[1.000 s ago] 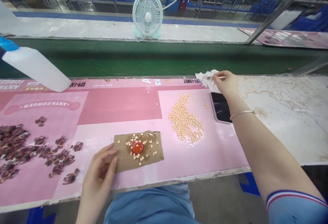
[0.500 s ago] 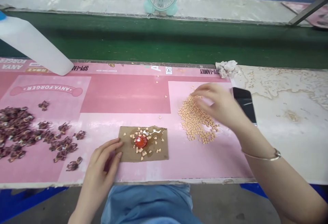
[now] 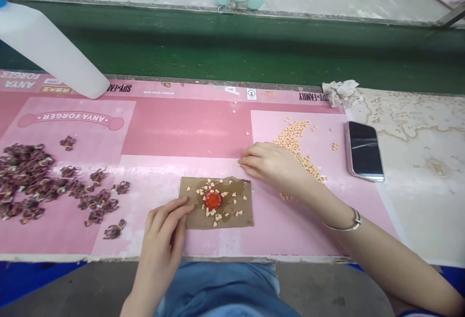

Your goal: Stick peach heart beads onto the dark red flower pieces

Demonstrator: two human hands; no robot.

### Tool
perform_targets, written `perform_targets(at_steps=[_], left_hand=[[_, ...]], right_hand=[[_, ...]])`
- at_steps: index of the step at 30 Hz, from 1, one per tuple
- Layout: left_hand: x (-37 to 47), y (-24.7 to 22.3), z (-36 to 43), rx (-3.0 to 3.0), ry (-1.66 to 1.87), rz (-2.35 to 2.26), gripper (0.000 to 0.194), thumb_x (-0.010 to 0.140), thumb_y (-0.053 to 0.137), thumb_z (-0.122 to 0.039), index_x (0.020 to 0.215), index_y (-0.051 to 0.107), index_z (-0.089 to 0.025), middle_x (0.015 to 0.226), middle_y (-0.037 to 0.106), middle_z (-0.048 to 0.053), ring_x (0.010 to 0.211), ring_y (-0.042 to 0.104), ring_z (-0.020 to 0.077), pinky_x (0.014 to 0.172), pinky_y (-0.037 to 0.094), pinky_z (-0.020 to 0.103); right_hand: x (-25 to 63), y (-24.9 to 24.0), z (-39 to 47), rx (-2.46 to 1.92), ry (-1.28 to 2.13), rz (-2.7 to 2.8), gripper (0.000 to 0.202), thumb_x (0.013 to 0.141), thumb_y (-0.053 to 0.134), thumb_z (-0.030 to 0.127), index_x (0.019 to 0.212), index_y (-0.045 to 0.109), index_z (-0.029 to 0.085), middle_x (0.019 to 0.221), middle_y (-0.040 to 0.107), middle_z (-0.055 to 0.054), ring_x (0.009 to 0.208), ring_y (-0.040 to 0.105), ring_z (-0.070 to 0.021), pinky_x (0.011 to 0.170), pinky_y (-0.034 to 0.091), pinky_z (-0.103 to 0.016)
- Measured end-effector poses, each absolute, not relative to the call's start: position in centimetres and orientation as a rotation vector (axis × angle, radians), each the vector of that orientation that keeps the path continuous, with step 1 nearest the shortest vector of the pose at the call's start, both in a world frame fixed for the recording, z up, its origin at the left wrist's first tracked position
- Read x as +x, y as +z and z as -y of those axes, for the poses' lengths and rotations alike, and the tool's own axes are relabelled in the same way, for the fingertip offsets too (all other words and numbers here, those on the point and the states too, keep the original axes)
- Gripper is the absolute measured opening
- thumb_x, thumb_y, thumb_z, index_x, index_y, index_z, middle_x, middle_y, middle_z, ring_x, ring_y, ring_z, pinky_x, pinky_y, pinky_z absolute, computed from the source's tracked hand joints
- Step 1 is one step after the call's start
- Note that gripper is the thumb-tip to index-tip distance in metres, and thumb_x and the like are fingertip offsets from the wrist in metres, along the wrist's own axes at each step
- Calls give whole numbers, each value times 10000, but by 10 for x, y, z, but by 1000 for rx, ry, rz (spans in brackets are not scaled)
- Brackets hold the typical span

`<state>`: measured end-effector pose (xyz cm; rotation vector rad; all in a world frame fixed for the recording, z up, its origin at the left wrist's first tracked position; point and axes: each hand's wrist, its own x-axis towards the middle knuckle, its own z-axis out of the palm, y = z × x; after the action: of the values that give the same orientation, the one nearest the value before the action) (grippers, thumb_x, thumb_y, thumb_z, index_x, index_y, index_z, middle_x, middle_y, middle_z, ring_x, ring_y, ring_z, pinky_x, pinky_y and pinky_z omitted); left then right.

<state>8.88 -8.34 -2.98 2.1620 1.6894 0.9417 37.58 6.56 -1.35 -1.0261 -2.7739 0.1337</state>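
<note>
Leftward from over the pile [image 3: 293, 138] since the earlier frame, the right hand [image 3: 272, 164] has come down to the pink mat [image 3: 189, 128], between the pile and the card [image 3: 196, 219]. Its grip is narrow, fingertips together at a small pale piece [image 3: 239, 164]; whether they hold it, I cannot tell. The fingertips are just beyond the card's far edge, near its right corner, and the forearm crosses the pile's near part.

The left hand [image 3: 162, 232] has a loose, open grip, its fingers resting on the card's left edge. The brown card lies flat, with a red disc [image 3: 213, 201] left of its middle, pale pieces around the disc and a wet, shiny patch.

A narrow strip of mat separates the card from the worktop's [image 3: 407, 201] near edge. More room lies beyond the card, with a few stray pieces near the far edge. To the left, a gap divides the card from dark bundles [image 3: 27, 172]. To the right, past the pile, are a phone [image 3: 365, 151] and crumpled tissue [image 3: 342, 93]. A white bottle [image 3: 60, 48] leans over the far left edge.
</note>
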Motion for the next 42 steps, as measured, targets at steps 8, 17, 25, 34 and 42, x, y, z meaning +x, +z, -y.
perform_targets(at_steps=[8,17,25,34,42], left_hand=[[92,-29,83,2147,955,-1708,261,1053,532,-152,1187,717,-280,1197,755,45,1032,657,235,872,528,342],[100,-6,82,2102,1078,-1616,224,1010,624,-144,1162,717,-280,1093,764,36,993,688,221,859,554,323],[129,18,76,2017,1153,-1269,161,972,633,-84,984,670,-239,858,770,4,756,710,159,704,577,278],[127,13,75,2101,1189,-1297,221,906,604,-34,922,617,-254,775,735,-4,676,667,154,621,561,282],[122,14,80,2164,1102,-1283,136,1057,566,-126,984,628,-222,843,774,9,723,696,136,735,584,267]], right_hand=[[370,-19,-67,-1027,139,2761,263,1004,560,125,826,741,194,887,753,-86,811,648,-215,725,511,-351],[364,17,-21,-935,301,2366,182,1000,589,151,938,725,254,862,767,-24,742,720,-165,663,611,-286],[322,32,45,-907,699,1997,218,923,658,55,998,710,253,869,789,-23,707,741,-154,639,658,-256],[309,13,62,-1024,859,1789,139,945,682,101,952,707,237,848,761,-21,712,738,-153,644,656,-247],[305,14,62,-1049,874,1831,150,934,670,97,892,671,241,803,741,-9,677,724,-150,621,632,-231]])
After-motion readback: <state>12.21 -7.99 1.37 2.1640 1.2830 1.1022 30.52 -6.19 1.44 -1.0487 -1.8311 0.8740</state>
